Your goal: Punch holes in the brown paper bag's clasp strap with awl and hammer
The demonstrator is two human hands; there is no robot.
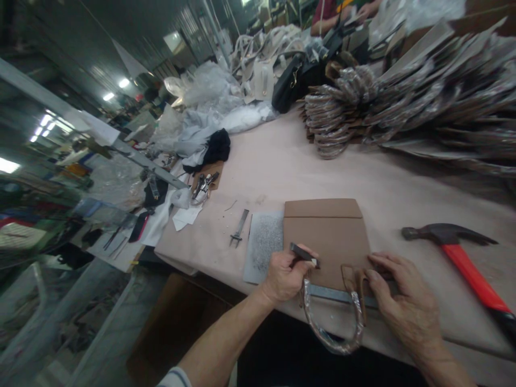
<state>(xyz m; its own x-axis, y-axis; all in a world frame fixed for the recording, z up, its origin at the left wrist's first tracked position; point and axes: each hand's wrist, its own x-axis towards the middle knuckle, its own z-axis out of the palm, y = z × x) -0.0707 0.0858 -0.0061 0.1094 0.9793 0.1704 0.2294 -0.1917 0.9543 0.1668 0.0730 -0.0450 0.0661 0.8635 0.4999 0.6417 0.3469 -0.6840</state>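
Observation:
My left hand (287,275) is closed around a short dark metal bar (303,253) with a bright end. It is over the left side of a flat brown leather bag panel (324,236). A curved handle (332,344) in clear plastic wrap hangs from the panel's near edge. My right hand (407,301) lies at the panel's right edge, fingers apart. Its thumb is against the brown leather handle tab (360,282). Under the near edge runs a grey metal strip (332,294). A pale, pitted slab (264,242) sits just left of the panel.
A claw hammer (463,263) with a red handle lies at right. A small two-pronged metal tool (239,228) rests left of the slab. Stacked plastic-wrapped brown pieces (423,97) fill the back right. White and black bags are piled behind. Another person's hand (366,11) shows at the top.

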